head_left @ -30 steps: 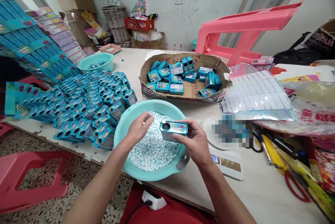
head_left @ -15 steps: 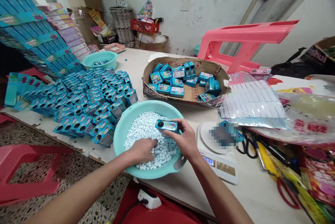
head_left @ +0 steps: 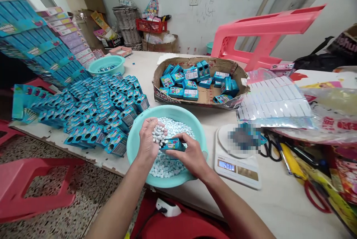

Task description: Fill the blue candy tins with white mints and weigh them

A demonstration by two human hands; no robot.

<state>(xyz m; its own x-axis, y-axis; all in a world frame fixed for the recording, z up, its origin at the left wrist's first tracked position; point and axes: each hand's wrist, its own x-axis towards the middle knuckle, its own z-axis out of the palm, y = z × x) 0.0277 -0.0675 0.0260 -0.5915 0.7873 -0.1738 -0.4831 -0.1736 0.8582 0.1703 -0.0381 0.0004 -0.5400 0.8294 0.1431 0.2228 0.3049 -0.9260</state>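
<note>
My left hand [head_left: 147, 140] is cupped round a handful of small white candies [head_left: 158, 134], tipped toward the end of a little blue candy box [head_left: 172, 144]. That box lies tilted in my right hand [head_left: 195, 157], between thumb and fingers, with its lettered side facing me. Both hands hover over a turquoise basin [head_left: 132, 153]. Loose white candies [head_left: 164, 169] cover the basin's bottom. The box's opening is partly hidden by the candies at my left fingers.
Rows of blue boxes with round holes [head_left: 111, 108] stand left of the basin. Behind it, a cut-down carton [head_left: 200, 101] holds more boxes. A digital scale [head_left: 237, 170] sits to the right, near black scissors [head_left: 270, 149]. A pink stool [head_left: 225, 45] stands behind the table.
My left hand has risen out of the candies with a handful and come against the box. My right hand has tilted the box toward it. The whole view has shifted slightly.
</note>
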